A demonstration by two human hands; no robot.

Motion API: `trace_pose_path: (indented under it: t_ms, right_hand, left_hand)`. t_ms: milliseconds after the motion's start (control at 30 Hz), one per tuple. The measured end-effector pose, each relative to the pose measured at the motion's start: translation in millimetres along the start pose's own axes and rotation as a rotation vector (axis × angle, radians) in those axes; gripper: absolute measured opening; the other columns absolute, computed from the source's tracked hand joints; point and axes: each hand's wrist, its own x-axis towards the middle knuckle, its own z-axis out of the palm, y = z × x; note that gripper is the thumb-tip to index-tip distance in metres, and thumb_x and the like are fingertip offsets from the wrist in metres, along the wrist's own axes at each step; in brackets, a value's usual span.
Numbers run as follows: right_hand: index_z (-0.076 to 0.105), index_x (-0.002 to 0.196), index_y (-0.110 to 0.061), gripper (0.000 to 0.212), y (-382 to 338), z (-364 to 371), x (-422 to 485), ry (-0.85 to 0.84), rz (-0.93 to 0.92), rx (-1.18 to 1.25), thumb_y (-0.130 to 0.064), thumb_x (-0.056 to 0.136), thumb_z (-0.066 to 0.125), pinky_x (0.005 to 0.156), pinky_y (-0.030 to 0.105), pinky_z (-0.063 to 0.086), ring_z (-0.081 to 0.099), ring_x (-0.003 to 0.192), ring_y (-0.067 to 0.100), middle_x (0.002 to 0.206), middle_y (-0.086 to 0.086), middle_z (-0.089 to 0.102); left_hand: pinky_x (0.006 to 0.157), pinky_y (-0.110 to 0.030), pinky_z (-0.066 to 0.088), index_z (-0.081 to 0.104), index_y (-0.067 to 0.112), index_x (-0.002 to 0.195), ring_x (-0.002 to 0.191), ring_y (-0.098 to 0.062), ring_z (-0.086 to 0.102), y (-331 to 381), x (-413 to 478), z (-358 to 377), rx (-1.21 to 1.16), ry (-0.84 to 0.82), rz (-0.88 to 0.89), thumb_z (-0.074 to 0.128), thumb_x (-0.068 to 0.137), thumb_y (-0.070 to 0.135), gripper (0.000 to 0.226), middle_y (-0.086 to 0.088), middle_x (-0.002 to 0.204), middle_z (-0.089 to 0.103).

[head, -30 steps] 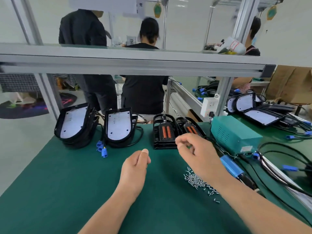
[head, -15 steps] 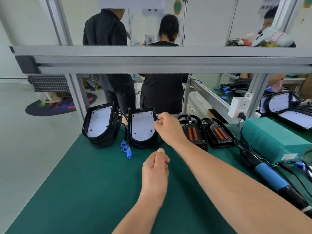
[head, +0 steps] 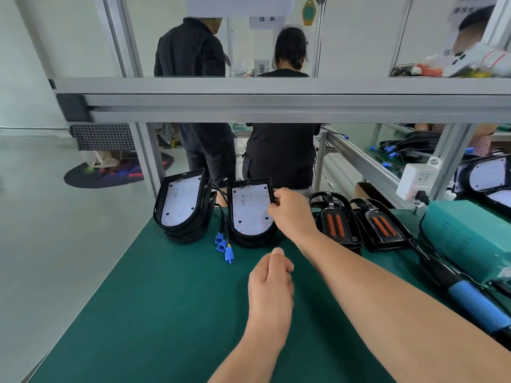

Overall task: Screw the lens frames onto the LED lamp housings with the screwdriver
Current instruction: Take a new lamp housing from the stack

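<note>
Two stacks of black LED lamp housings with white LED boards lean at the far edge of the green mat: one stack [head: 181, 208] on the left, another [head: 250, 210] beside it. My right hand [head: 290, 211] reaches across and grips the right rim of the top housing in the second stack. My left hand [head: 269, 283] hovers over the mat as a loose fist, thumb on top; whether it holds anything is hidden. Two black lens frames with orange strips [head: 336, 225] [head: 383, 228] lie to the right. The blue-handled electric screwdriver [head: 470, 298] lies at the right edge.
Blue cable connectors [head: 224, 246] dangle between the two stacks. A teal power box [head: 467, 236] sits at the right, with a white socket [head: 416, 182] behind it. An aluminium frame rail [head: 276, 106] crosses overhead. Two people stand behind the bench.
My right hand left the screw pile, swung left and took hold of the second stack's top housing. The view turned left, so the screws dropped out of sight. My left hand stayed put.
</note>
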Motion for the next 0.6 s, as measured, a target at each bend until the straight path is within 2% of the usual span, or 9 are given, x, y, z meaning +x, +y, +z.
trace_pose_path:
  t_ms: [100, 133, 200, 267, 333, 400, 467, 533, 600]
  right_hand:
    - [0.055, 0.083, -0.006, 0.006, -3, -8, -9, 0.058, -0.056, 0.039, -0.007, 0.086, 0.059, 0.062, 0.051, 0.039, 0.043, 0.062, 0.029, 0.070, 0.008, 0.055]
    - [0.051, 0.078, -0.014, 0.014, -4, -11, -12, 0.080, -0.077, 0.068, -0.007, 0.086, 0.060, 0.059, 0.046, 0.033, 0.038, 0.060, 0.022, 0.068, 0.001, 0.050]
    - [0.063, 0.092, -0.017, 0.008, -4, -21, -23, 0.133, -0.093, 0.148, -0.010, 0.089, 0.063, 0.064, 0.040, 0.040, 0.049, 0.067, 0.020, 0.078, -0.001, 0.060]
    - [0.068, 0.121, -0.012, 0.029, -1, -33, -37, 0.193, -0.068, 0.232, -0.013, 0.092, 0.066, 0.077, 0.035, 0.048, 0.061, 0.081, 0.017, 0.094, -0.001, 0.069]
    - [0.066, 0.135, -0.016, 0.043, 3, -44, -53, 0.223, -0.010, 0.332, -0.013, 0.092, 0.069, 0.081, 0.024, 0.047, 0.061, 0.083, 0.006, 0.099, -0.006, 0.069]
    - [0.065, 0.136, -0.019, 0.044, 7, -54, -72, 0.239, 0.006, 0.412, -0.013, 0.092, 0.069, 0.077, 0.030, 0.051, 0.060, 0.077, 0.007, 0.097, -0.007, 0.068]
    - [0.063, 0.137, -0.025, 0.048, 12, -63, -93, 0.243, 0.015, 0.491, -0.015, 0.091, 0.069, 0.067, 0.039, 0.055, 0.060, 0.073, 0.014, 0.095, -0.008, 0.068]
    - [0.061, 0.138, -0.030, 0.052, 18, -69, -112, 0.222, 0.022, 0.587, -0.020, 0.088, 0.069, 0.053, 0.037, 0.053, 0.059, 0.066, 0.016, 0.094, -0.006, 0.069]
    - [0.066, 0.132, -0.026, 0.041, 26, -76, -129, 0.195, 0.034, 0.736, -0.021, 0.091, 0.070, 0.045, 0.034, 0.051, 0.058, 0.059, 0.018, 0.090, 0.003, 0.070]
  left_hand:
    - [0.043, -0.023, 0.020, 0.059, 0.023, 0.071, 0.051, -0.015, 0.021, 1, 2, 0, -0.076, 0.024, -0.004, 0.056, 0.098, 0.044, 0.034, 0.002, 0.064, 0.027]
    - [0.043, -0.022, 0.019, 0.061, 0.019, 0.076, 0.051, -0.014, 0.021, 2, 2, 0, -0.112, 0.035, -0.006, 0.058, 0.093, 0.047, 0.033, 0.002, 0.064, 0.028]
    - [0.042, -0.022, 0.019, 0.066, 0.010, 0.090, 0.050, -0.013, 0.021, 2, 3, -1, -0.177, 0.053, 0.003, 0.062, 0.087, 0.054, 0.044, 0.004, 0.063, 0.028]
    - [0.042, -0.022, 0.019, 0.070, 0.008, 0.102, 0.049, -0.013, 0.021, 3, 4, -3, -0.241, 0.069, 0.020, 0.067, 0.083, 0.064, 0.059, 0.006, 0.063, 0.028]
    - [0.042, -0.022, 0.018, 0.068, 0.010, 0.094, 0.051, -0.013, 0.020, 7, 4, -6, -0.271, 0.077, 0.057, 0.071, 0.079, 0.072, 0.064, 0.006, 0.063, 0.026]
    - [0.041, -0.022, 0.017, 0.051, 0.017, 0.072, 0.052, -0.014, 0.017, 12, 3, -9, -0.254, 0.063, 0.116, 0.072, 0.080, 0.073, 0.061, 0.004, 0.064, 0.024]
    - [0.041, -0.022, 0.018, 0.047, 0.029, 0.066, 0.052, -0.014, 0.017, 16, 0, -11, -0.209, 0.047, 0.162, 0.073, 0.085, 0.065, 0.048, 0.005, 0.064, 0.023]
    - [0.041, -0.021, 0.019, 0.045, 0.030, 0.067, 0.053, -0.013, 0.016, 19, -3, -12, -0.171, 0.038, 0.197, 0.072, 0.089, 0.053, 0.042, 0.008, 0.064, 0.022]
    - [0.042, -0.021, 0.019, 0.036, 0.027, 0.066, 0.052, -0.013, 0.015, 21, -7, -12, -0.157, 0.035, 0.211, 0.069, 0.090, 0.046, 0.044, 0.009, 0.064, 0.021]
